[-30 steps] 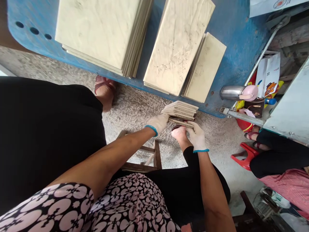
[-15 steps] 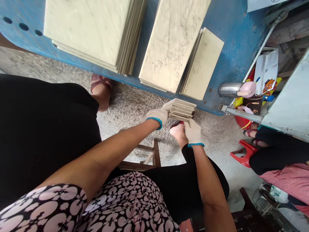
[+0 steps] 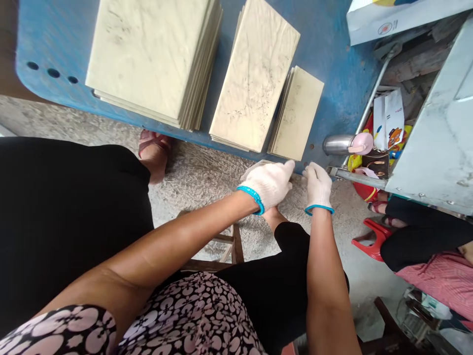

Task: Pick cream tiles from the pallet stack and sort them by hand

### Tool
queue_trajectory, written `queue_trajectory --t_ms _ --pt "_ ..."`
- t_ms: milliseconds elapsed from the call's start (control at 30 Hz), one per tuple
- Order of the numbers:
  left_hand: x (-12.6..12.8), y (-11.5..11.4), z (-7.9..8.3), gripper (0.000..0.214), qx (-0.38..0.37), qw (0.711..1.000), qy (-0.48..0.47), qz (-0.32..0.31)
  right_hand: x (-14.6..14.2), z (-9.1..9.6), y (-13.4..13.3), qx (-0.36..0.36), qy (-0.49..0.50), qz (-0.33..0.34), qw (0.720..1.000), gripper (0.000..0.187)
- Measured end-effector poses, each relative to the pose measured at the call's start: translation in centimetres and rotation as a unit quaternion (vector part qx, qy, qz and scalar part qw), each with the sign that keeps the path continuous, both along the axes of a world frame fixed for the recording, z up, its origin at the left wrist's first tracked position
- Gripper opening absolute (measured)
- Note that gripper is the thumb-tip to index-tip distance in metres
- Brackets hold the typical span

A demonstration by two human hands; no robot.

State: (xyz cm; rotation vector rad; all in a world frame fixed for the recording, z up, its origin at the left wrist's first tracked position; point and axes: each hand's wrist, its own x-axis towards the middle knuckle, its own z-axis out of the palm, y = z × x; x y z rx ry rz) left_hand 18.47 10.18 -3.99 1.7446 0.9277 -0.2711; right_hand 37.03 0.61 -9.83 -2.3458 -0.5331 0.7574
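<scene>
My left hand (image 3: 269, 181), in a white knit glove with a blue cuff, is closed below the table edge. A pale sliver of the small stack of cream slabs (image 3: 254, 166) shows behind it; the rest of that stack is hidden. My right hand (image 3: 318, 184), gloved alike, is held apart to the right with its fingers bent together; whatever they hold is hidden. Near the hands, a small stack of cream rectangular slabs (image 3: 297, 112) lies on the blue table (image 3: 334, 96). Left of it lie a longer speckled stack (image 3: 254, 81) and a large, thick stack (image 3: 146, 59).
A steel flask with a pink lid (image 3: 338, 144) lies at the table's right end. Beyond it are a metal rail, bags (image 3: 388, 121) and a pale metal panel (image 3: 432, 133). Another person sits at right near a red stool (image 3: 375, 239). A wooden frame (image 3: 236, 244) stands below my arms.
My hands were together gripping a fanned small stack of cream slabs. They have parted: the right moved up and right, while the left turned over, covering most of the stack. The view has shifted.
</scene>
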Motion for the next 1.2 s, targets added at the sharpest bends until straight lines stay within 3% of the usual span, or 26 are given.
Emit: queue_trajectory --t_ms 133,233,367,500,933,1100,1200 --pt "0.5 0.5 -2.3 0.081 0.071 0.996 -0.031 0.05 -0.3 -0.4 2.1 0.0 -0.077 0.062 0.995 0.043" --pt "0.9 0.8 -3.9 0.086 0.071 0.994 -0.023 0.078 -0.6 -0.5 3.1 -0.036 -0.088 0.074 0.993 0.045" --pt "1.3 1.4 -4.8 0.089 0.036 0.995 0.016 0.091 -1.1 -0.6 3.7 -0.033 -0.056 0.114 0.991 0.038" --pt "1.5 1.9 -5.0 0.086 -0.003 0.994 0.059 0.09 -1.6 -0.6 3.9 0.008 -0.032 0.147 0.989 0.034" --pt "1.2 1.8 -5.3 0.094 0.004 0.994 0.043 0.102 -0.9 -2.9 3.4 0.065 -0.021 0.078 0.995 0.039" --pt "1.5 1.5 -4.2 0.099 0.017 0.994 0.032 0.1 -0.8 -1.6 3.9 0.051 -0.077 0.066 0.994 0.034" --pt "1.8 1.6 -2.8 0.089 -0.008 0.99 0.02 0.136 -1.0 -0.5 4.5 0.056 -0.094 0.022 0.994 0.027"
